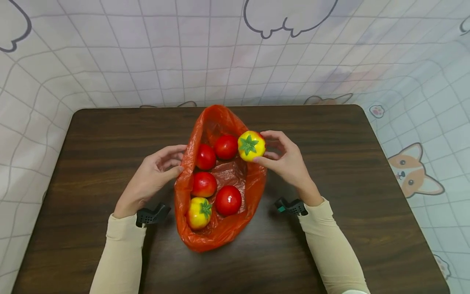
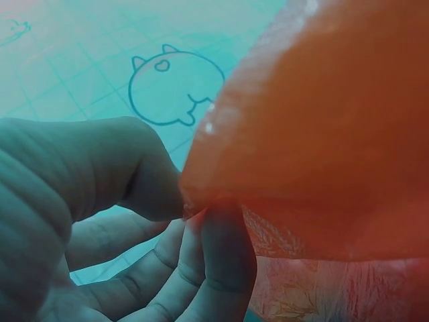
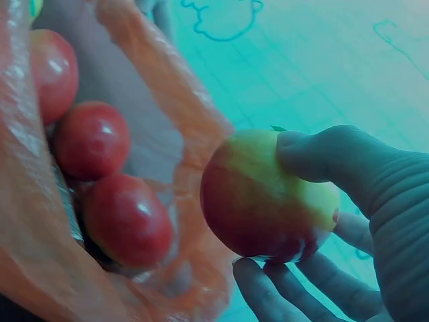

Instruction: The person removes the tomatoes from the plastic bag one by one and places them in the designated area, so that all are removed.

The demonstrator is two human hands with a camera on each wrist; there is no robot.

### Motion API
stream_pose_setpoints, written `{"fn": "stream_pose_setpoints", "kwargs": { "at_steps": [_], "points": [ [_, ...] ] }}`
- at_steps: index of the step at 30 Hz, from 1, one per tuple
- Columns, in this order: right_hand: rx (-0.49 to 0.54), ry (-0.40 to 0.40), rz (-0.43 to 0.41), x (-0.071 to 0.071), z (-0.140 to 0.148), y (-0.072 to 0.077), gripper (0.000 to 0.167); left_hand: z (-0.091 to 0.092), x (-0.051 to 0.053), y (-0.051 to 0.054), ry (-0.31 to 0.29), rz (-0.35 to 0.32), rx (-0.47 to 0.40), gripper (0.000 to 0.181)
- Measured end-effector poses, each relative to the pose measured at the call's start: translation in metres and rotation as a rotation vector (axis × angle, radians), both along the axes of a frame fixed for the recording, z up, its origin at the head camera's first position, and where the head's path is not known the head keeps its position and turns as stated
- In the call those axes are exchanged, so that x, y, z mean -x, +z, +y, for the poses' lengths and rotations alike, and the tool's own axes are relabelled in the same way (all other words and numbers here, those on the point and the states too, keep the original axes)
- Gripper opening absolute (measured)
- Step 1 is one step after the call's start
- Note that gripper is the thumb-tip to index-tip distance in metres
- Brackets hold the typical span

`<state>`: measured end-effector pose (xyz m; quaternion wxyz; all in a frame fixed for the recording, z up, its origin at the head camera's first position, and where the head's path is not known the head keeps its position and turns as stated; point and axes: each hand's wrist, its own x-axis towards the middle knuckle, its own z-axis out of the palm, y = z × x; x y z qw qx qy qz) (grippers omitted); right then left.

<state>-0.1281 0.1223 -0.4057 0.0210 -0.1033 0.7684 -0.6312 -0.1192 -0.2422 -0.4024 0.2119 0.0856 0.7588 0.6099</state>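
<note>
A red plastic bag [image 1: 257, 185] lies open on the table with its rim folded outward. Inside are several red tomatoes [image 1: 228, 200] and one yellow-red tomato [image 1: 198, 213] with a green star-shaped calyx. My right hand [image 1: 285, 158] holds another yellow-red tomato [image 1: 251, 145] between thumb and fingers, over the bag's right rim. In the right wrist view this tomato [image 3: 261, 194] is beside the bag's edge, red on its underside. My left hand [image 1: 152, 175] pinches the bag's left rim; the left wrist view has the thumb and a finger gripping the plastic [image 2: 295, 154].
The dark wood-grain table [image 1: 110, 134] extends to both sides of the bag. A white cloth with a grid and cartoon animals [image 1: 415, 171] hangs behind and beside it. Each wrist wears a small black camera [image 1: 153, 214].
</note>
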Motion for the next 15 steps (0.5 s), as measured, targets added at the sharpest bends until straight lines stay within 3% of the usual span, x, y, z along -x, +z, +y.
{"fn": "stream_pose_setpoints", "kwargs": {
  "at_steps": [7, 15],
  "points": [
    [0.022, -0.098, 0.033, 0.003, 0.016, 0.002, 0.064, -0.001, 0.0, 0.001, 0.007, 0.002, 0.005, 0.057],
    [0.023, -0.191, 0.05, 0.008, 0.033, -0.006, 0.061, -0.002, 0.001, 0.004, -0.001, -0.002, 0.005, 0.057]
  ]
}}
